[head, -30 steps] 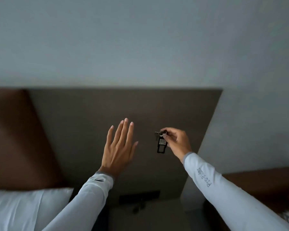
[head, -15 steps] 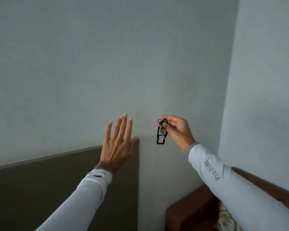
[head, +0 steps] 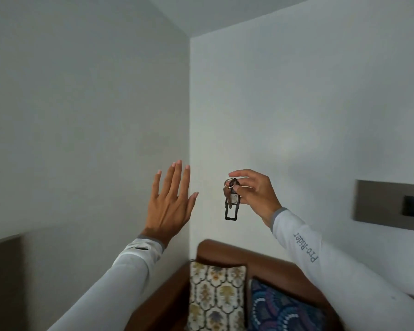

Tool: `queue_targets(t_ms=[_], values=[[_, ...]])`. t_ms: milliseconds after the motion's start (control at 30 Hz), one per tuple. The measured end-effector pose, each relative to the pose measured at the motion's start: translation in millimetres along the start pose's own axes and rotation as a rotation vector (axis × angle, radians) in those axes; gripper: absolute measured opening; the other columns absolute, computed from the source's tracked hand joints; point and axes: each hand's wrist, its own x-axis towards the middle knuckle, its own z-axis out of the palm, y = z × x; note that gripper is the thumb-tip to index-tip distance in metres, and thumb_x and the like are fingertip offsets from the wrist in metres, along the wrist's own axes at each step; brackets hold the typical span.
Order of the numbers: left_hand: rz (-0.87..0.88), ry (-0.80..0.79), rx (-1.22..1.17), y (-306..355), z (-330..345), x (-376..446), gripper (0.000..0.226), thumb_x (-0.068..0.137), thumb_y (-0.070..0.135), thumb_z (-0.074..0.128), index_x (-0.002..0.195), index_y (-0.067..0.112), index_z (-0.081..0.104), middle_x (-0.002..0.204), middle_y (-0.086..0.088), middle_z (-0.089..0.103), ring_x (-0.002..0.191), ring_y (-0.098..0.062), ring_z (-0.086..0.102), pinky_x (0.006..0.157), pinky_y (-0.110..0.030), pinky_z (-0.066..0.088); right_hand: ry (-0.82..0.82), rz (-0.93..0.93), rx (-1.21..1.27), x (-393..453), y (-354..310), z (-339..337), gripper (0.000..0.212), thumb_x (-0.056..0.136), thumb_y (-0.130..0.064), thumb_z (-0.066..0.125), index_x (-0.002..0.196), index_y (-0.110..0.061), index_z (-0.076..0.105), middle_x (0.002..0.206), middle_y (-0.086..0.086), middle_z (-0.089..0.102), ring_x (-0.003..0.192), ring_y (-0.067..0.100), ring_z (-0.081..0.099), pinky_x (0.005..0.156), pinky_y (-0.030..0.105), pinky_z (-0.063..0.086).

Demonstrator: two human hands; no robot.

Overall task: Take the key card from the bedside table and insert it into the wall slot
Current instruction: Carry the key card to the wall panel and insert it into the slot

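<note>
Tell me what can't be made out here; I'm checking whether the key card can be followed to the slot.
- Wall panel, head view: cut off by the right edge, dark inset too dim to show any slot.
- Key card: hangs from the right hand; small, its label unreadable, top hidden by fingers.
- Bedside table: out of frame.
- Sofa: seat cut off by the bottom edge.
- Left hand: open, palm side faces away.

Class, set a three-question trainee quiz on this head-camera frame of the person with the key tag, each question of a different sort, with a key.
1. True or false: the left hand holds something.
2. Which hand pinches the key tag?
3. The dark wall panel lies: A) left of both hands, B) right of the right hand, C) below the cushions.

Key: 1 false; 2 right; 3 B.
</note>
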Motion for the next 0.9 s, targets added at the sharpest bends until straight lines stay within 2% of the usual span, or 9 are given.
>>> queue_targets(t_ms=[133,233,300,367,467,500,600,733,900], values=[[0.039,0.028,-0.078,95,30,35,0.065,0.108,0.042,0.033,0.16,0.003,0.037,0.167,-0.023,0.04,0.154,-0.036,0.041,0.122,-0.062,0.039,0.116,0.036,-0.121,-10,9,-100,0.024,0.091,0.013,0.053,0.095,0.004,0.075,0.102,0.03,0.074,0.081,0.03,0.075,0.088,0.055,0.062],[0.073,0.029,-0.145,160,52,57,0.065,0.109,0.042,0.031,0.161,0.003,0.034,0.168,-0.024,0.038,0.154,-0.036,0.039,0.123,-0.063,0.038,0.216,0.076,-0.161,-16,16,-168,0.025,0.085,0.012,0.057,0.093,0.0,0.078,0.097,0.024,0.078,0.085,0.029,0.077,0.091,0.054,0.061],[0.099,0.024,-0.176,197,64,69,0.065,0.109,0.042,0.03,0.161,0.003,0.034,0.168,-0.024,0.038,0.154,-0.037,0.039,0.122,-0.063,0.039,0.277,0.094,-0.189,-19,21,-208,0.017,0.083,0.003,0.068,0.092,-0.006,0.08,0.098,0.016,0.08,0.092,0.029,0.078,0.093,0.05,0.061],[0.121,0.018,-0.211,235,77,82,0.066,0.109,0.043,0.028,0.161,0.003,0.034,0.168,-0.024,0.038,0.154,-0.037,0.039,0.122,-0.063,0.038,0.324,0.085,-0.233,-22,26,-247,0.013,0.079,-0.007,0.081,0.092,-0.008,0.08,0.098,0.013,0.08,0.089,0.027,0.078,0.088,0.043,0.063],[0.167,0.019,-0.255,288,96,102,0.066,0.109,0.044,0.026,0.161,0.003,0.035,0.168,-0.024,0.038,0.154,-0.037,0.039,0.122,-0.063,0.038,0.378,0.058,-0.256,-26,31,-300,0.02,0.074,-0.004,0.086,0.093,-0.002,0.078,0.096,0.021,0.079,0.074,0.018,0.079,0.072,0.026,0.062],[0.183,0.021,-0.274,308,104,109,0.067,0.109,0.044,0.026,0.161,0.003,0.035,0.168,-0.024,0.038,0.154,-0.037,0.039,0.122,-0.063,0.038,0.396,0.051,-0.261,-27,33,-318,0.021,0.074,-0.001,0.085,0.092,0.002,0.077,0.096,0.025,0.078,0.071,0.018,0.078,0.07,0.025,0.063],[0.215,0.037,-0.329,366,127,130,0.067,0.109,0.044,0.027,0.162,0.003,0.033,0.169,-0.024,0.036,0.155,-0.037,0.037,0.123,-0.063,0.037,0.438,0.048,-0.26,-28,41,-371,0.022,0.073,0.005,0.084,0.091,0.009,0.074,0.096,0.034,0.074,0.076,0.032,0.074,0.081,0.044,0.064],[0.244,0.068,-0.39,435,160,157,0.066,0.109,0.043,0.028,0.163,0.004,0.032,0.169,-0.024,0.035,0.156,-0.037,0.036,0.123,-0.063,0.037,0.467,0.056,-0.34,-21,54,-436,0.022,0.071,0.001,0.087,0.087,-0.001,0.072,0.097,0.028,0.076,0.079,0.028,0.072,0.061,0.022,0.058],[0.243,0.065,-0.422,509,209,197,0.067,0.11,0.046,0.025,0.162,0.004,0.032,0.169,-0.024,0.035,0.155,-0.037,0.037,0.122,-0.062,0.038,0.486,0.105,-0.345,2,81,-518,0.048,0.07,-0.003,0.089,0.107,-0.003,0.058,0.089,0.017,0.079,0.072,0.022,0.076,0.064,0.03,0.062]])
